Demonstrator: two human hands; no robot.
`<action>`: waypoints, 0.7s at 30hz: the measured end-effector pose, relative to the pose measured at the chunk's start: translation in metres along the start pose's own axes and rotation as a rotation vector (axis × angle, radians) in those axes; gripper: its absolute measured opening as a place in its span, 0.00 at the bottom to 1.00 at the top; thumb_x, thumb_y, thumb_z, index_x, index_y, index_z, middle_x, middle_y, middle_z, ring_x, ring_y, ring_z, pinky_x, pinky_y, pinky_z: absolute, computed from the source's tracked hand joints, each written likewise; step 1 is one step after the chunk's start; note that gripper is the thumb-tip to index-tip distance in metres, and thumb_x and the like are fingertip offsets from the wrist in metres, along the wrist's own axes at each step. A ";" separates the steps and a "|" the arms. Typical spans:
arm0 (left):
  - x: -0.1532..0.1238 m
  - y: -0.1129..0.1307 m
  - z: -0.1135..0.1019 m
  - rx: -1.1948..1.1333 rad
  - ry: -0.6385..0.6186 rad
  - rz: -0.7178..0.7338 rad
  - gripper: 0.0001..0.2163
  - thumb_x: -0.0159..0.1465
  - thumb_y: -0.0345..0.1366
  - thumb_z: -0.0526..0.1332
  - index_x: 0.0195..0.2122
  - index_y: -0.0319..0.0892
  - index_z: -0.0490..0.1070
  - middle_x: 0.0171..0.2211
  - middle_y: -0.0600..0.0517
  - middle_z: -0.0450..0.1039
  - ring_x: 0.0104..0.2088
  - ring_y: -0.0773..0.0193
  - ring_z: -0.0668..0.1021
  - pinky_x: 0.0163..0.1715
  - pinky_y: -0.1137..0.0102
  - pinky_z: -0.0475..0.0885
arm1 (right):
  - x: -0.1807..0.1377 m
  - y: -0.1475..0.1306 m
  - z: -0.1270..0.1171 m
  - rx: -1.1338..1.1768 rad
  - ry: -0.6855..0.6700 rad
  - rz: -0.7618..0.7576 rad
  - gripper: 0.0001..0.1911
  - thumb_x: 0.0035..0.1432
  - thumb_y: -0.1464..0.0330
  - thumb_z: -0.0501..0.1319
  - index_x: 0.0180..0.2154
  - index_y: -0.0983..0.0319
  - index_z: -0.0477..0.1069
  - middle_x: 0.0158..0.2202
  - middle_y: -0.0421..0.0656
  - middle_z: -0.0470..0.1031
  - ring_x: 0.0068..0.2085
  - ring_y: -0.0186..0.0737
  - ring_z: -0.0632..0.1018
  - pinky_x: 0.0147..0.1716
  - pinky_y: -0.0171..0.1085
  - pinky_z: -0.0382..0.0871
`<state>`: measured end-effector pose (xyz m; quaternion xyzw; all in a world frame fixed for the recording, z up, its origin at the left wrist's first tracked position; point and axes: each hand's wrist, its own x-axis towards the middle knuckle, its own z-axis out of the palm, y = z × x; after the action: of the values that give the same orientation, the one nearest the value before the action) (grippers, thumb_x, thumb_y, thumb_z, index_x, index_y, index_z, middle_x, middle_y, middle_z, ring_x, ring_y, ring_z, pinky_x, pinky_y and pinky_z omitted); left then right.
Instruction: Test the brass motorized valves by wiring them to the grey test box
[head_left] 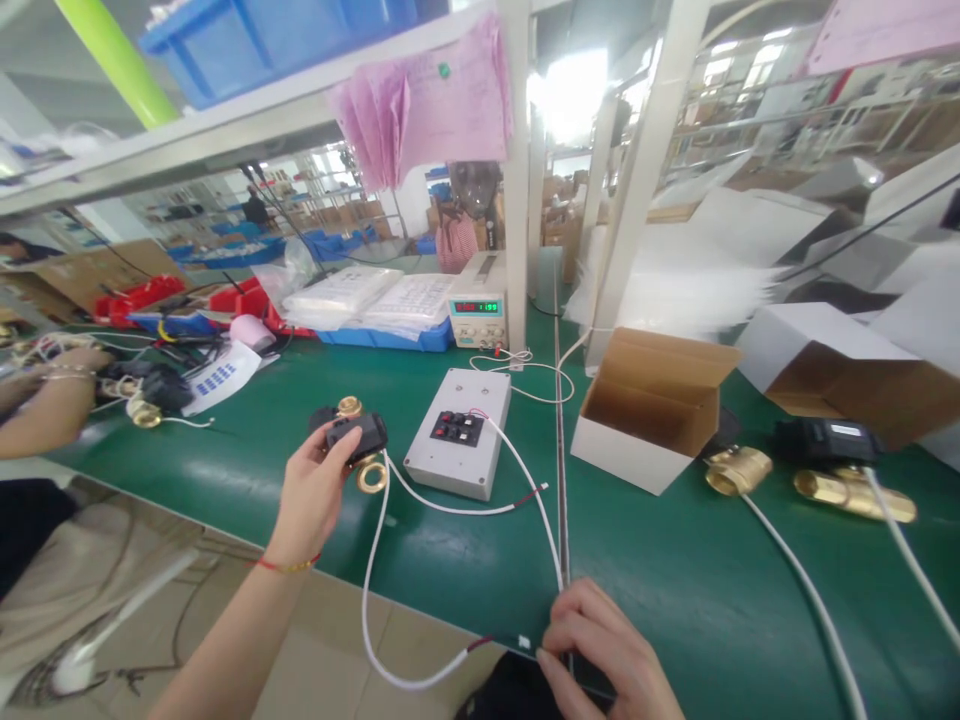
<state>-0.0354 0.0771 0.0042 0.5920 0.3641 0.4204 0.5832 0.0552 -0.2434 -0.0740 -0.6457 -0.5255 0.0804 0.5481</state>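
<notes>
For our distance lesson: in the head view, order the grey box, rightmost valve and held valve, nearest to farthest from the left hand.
1. Held valve: in the left hand.
2. Grey box: to the hand's right.
3. Rightmost valve: far right side.

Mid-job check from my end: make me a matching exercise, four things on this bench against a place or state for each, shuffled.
Things
1. black unit
2. grey box
3. power supply
4. pink sheets

Places and states
A. hanging above the bench
B. showing lit red and green digits
C. held in the left hand
D. carrying a black panel on top

Pairs: 1-C, 2-D, 3-B, 4-A
</notes>
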 end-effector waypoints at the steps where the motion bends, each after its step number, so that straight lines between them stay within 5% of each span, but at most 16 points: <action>1: -0.012 -0.002 -0.003 -0.021 0.009 -0.039 0.31 0.43 0.51 0.77 0.44 0.38 0.78 0.45 0.45 0.81 0.41 0.60 0.81 0.41 0.70 0.77 | 0.000 0.000 -0.002 0.003 -0.010 0.003 0.11 0.68 0.79 0.56 0.35 0.58 0.66 0.34 0.40 0.69 0.35 0.40 0.75 0.34 0.35 0.69; 9: -0.059 -0.008 -0.019 0.015 -0.042 -0.268 0.34 0.40 0.51 0.80 0.45 0.38 0.80 0.38 0.46 0.82 0.34 0.61 0.81 0.31 0.74 0.75 | -0.004 -0.005 -0.027 0.001 -0.021 0.071 0.11 0.69 0.77 0.57 0.35 0.56 0.69 0.35 0.39 0.72 0.37 0.40 0.76 0.36 0.35 0.70; 15: -0.042 -0.012 -0.029 0.195 -0.049 -0.191 0.30 0.42 0.57 0.78 0.41 0.42 0.81 0.40 0.49 0.83 0.40 0.61 0.79 0.37 0.77 0.74 | 0.003 -0.009 -0.028 0.021 0.015 0.041 0.11 0.67 0.78 0.58 0.36 0.56 0.72 0.34 0.39 0.73 0.35 0.40 0.76 0.34 0.35 0.70; 21: -0.046 -0.007 -0.025 0.417 -0.309 -0.129 0.23 0.52 0.57 0.72 0.38 0.42 0.83 0.38 0.48 0.83 0.39 0.56 0.80 0.39 0.70 0.76 | 0.000 -0.010 -0.028 0.048 0.011 0.074 0.11 0.67 0.77 0.59 0.35 0.56 0.72 0.34 0.38 0.72 0.36 0.39 0.75 0.35 0.34 0.69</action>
<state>-0.0757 0.0452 -0.0072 0.7321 0.3864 0.2028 0.5230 0.0683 -0.2625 -0.0559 -0.6518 -0.4961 0.1097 0.5630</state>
